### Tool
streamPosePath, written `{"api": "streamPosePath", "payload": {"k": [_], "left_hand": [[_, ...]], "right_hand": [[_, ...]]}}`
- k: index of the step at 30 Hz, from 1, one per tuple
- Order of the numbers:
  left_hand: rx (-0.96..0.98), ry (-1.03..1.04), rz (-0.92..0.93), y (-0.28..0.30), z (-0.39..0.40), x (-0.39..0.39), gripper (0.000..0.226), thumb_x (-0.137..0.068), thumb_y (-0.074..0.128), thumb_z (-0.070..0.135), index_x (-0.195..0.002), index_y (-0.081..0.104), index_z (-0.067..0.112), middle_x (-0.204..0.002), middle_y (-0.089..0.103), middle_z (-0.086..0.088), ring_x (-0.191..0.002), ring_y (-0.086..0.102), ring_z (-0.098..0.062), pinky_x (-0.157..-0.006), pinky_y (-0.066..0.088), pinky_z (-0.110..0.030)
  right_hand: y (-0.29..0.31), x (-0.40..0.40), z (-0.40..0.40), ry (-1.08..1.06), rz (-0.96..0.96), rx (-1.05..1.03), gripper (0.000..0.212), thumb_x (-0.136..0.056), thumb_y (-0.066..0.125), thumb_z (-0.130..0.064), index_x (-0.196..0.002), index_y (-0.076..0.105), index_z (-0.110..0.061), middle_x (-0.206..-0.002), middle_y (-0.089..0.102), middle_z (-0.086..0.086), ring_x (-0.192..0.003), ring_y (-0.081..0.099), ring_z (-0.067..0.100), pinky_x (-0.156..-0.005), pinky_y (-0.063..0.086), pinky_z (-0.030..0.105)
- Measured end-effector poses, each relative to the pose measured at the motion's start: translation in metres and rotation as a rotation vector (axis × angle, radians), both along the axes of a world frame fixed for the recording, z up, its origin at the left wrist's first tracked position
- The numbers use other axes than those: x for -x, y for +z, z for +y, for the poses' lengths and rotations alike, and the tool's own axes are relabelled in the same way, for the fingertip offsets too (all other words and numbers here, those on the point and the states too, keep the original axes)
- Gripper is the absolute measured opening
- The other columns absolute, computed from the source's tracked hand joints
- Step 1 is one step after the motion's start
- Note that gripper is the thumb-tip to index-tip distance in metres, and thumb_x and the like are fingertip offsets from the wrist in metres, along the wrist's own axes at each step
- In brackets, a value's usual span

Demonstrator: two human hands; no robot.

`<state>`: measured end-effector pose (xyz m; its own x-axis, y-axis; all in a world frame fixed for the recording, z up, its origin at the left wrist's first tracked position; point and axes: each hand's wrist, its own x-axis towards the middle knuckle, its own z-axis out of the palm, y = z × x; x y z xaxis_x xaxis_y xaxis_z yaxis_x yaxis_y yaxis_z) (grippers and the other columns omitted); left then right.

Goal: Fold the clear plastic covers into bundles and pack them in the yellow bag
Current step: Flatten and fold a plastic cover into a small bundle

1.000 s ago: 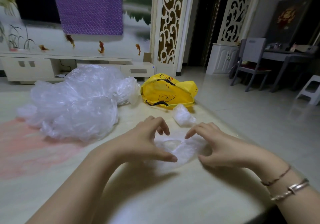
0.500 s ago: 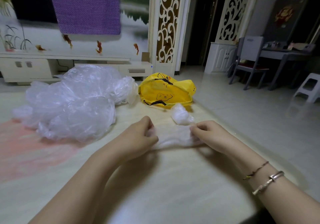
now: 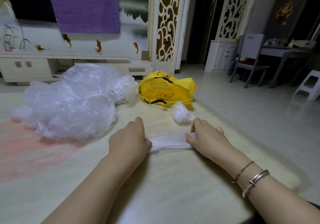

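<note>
I have one clear plastic cover, gathered into a narrow crumpled band point(image 3: 168, 141), stretched across the near middle of the pale tabletop point(image 3: 173, 189). My left hand point(image 3: 129, 139) has its grip clenched round the band's left end, and my right hand point(image 3: 206, 138) pinches the right end, fingers curled over the film.

Just beyond the right hand lies a small white wad of folded plastic point(image 3: 181, 112), a finished bundle by the look of it, close to the floppy yellow fabric bag with black straps point(image 3: 166, 90) at the far middle. To the far left sits a big loose heap of clear plastic covers point(image 3: 72, 100), not yet folded.

I judge the film very light, limp and slippery; it will spring open if let go and could slide off the tabletop at a breath. The ends are the place to hold it, keeping it taut, then bringing one end over the other and pressing the air out. Pinch firmly; a tear seems unlikely, slipping likelier.
</note>
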<state>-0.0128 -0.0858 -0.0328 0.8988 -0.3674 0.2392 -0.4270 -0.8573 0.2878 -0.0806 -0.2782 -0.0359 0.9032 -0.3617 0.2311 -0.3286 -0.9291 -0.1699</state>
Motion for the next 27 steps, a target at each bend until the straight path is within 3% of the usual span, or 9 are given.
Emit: {"api": "streamPosePath", "payload": {"k": [3, 5, 8, 10, 12, 16, 20, 25, 27], "left_hand": [[-0.008, 0.002, -0.012, 0.001, 0.005, -0.002, 0.018, -0.087, 0.048, 0.02, -0.103, 0.041, 0.017, -0.102, 0.048, -0.001, -0.087, 0.049, -0.024, -0.06, 0.034, -0.031], [0.071, -0.039, 0.01, 0.0, 0.009, -0.006, 0.024, -0.084, 0.051, 0.02, -0.107, 0.046, 0.018, -0.108, 0.048, 0.0, -0.096, 0.051, -0.024, -0.068, 0.043, -0.034], [0.403, -0.243, 0.034, 0.004, 0.007, -0.009, 0.024, -0.086, 0.058, 0.024, -0.109, 0.054, 0.025, -0.116, 0.049, 0.008, -0.108, 0.049, -0.016, -0.08, 0.041, -0.028], [0.649, -0.39, 0.112, 0.013, 0.001, -0.001, 0.018, -0.089, 0.06, 0.03, -0.107, 0.058, 0.029, -0.116, 0.055, 0.017, -0.111, 0.051, -0.005, -0.084, 0.038, -0.019], [0.817, -0.476, 0.28, 0.022, -0.002, 0.007, 0.023, -0.089, 0.059, 0.045, -0.106, 0.062, 0.031, -0.111, 0.063, 0.02, -0.108, 0.056, 0.003, -0.092, 0.041, -0.019], [0.743, -0.576, 0.61, 0.025, 0.0, 0.005, 0.05, -0.074, 0.058, 0.07, -0.111, 0.064, 0.037, -0.111, 0.067, 0.018, -0.107, 0.059, 0.004, -0.102, 0.043, -0.031], [0.711, -0.65, 0.915, 0.022, 0.003, 0.008, 0.046, -0.071, 0.075, 0.046, -0.114, 0.064, 0.034, -0.112, 0.067, -0.013, -0.097, 0.06, -0.019, -0.089, 0.043, -0.04], [1.026, -0.524, 0.857, 0.028, -0.003, 0.012, 0.033, -0.086, 0.068, 0.005, -0.115, 0.065, 0.02, -0.085, 0.066, -0.011, -0.07, 0.068, -0.027, -0.076, 0.058, -0.052], [1.161, -0.388, 0.736, 0.029, -0.004, 0.01, 0.035, -0.089, 0.062, 0.003, -0.118, 0.061, 0.022, -0.078, 0.07, -0.004, -0.071, 0.069, -0.028, -0.077, 0.056, -0.056]], "right_hand": [[0.001, 0.001, -0.004, 0.014, 0.029, -0.004, 0.02, -0.092, 0.048, -0.039, -0.083, 0.046, -0.021, -0.099, 0.044, 0.001, -0.099, 0.047, 0.023, -0.085, 0.036, 0.035], [0.003, 0.0, -0.009, 0.069, 0.005, -0.155, 0.021, -0.087, 0.056, -0.03, -0.071, 0.046, -0.02, -0.089, 0.046, 0.0, -0.086, 0.045, 0.018, -0.071, 0.034, 0.029], [0.017, 0.005, -0.014, 0.175, -0.097, -0.674, 0.025, -0.087, 0.061, -0.011, -0.067, 0.047, -0.015, -0.063, 0.044, -0.001, -0.058, 0.042, 0.015, -0.052, 0.033, 0.029], [0.032, 0.015, -0.015, 0.259, -0.128, -1.116, 0.025, -0.09, 0.061, -0.006, -0.071, 0.048, -0.015, -0.062, 0.047, 0.001, -0.051, 0.046, 0.013, -0.048, 0.041, 0.026], [0.045, 0.025, -0.015, 0.383, -0.105, -1.396, 0.023, -0.087, 0.065, -0.005, -0.075, 0.048, -0.015, -0.065, 0.052, 0.001, -0.053, 0.05, 0.011, -0.051, 0.048, 0.023], [0.053, 0.031, -0.02, 0.49, -0.026, -1.46, 0.011, -0.079, 0.066, -0.012, -0.079, 0.055, -0.017, -0.073, 0.058, 0.002, -0.058, 0.054, 0.011, -0.055, 0.051, 0.023], [0.049, 0.028, -0.023, 0.435, -0.025, -1.467, 0.013, -0.078, 0.07, -0.019, -0.089, 0.064, -0.019, -0.084, 0.061, 0.005, -0.065, 0.056, 0.014, -0.057, 0.051, 0.025], [0.048, 0.021, -0.014, 0.304, -0.287, -1.645, 0.031, -0.08, 0.064, -0.035, -0.104, 0.06, -0.016, -0.098, 0.067, 0.006, -0.072, 0.066, 0.013, -0.064, 0.056, 0.03], [0.04, 0.014, -0.006, 0.284, -0.479, -1.402, 0.035, -0.083, 0.069, -0.026, -0.113, 0.052, -0.017, -0.117, 0.06, 0.005, -0.093, 0.065, 0.012, -0.078, 0.057, 0.036]]}}
